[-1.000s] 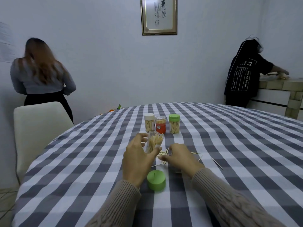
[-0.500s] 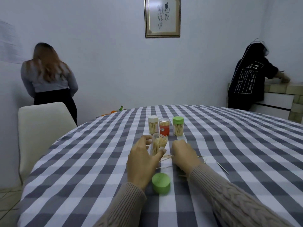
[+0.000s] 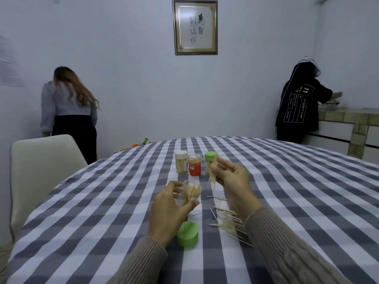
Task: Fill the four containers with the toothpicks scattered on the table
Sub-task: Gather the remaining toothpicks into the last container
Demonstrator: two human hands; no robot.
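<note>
My left hand (image 3: 168,208) grips an open clear container (image 3: 189,194) partly filled with toothpicks, tilted a little on the checked tablecloth. My right hand (image 3: 231,181) is lifted above the table and pinches a bundle of toothpicks (image 3: 212,175) that hang downward, just right of the open container. Loose toothpicks (image 3: 227,220) lie scattered under my right forearm. A green lid (image 3: 187,234) lies near my left wrist. Behind stand three closed containers: white-lidded (image 3: 181,162), orange with a clear lid (image 3: 194,165), green-lidded (image 3: 210,158).
The round table (image 3: 287,191) carries a grey-and-white checked cloth. A cream chair (image 3: 43,167) stands at its left edge. A person faces the wall at back left, and another in a dark jacket works at a tiled counter (image 3: 348,124) at back right.
My right hand has risen from the table with a bundle of toothpicks pinched in it. My left hand keeps its hold on the open container.
</note>
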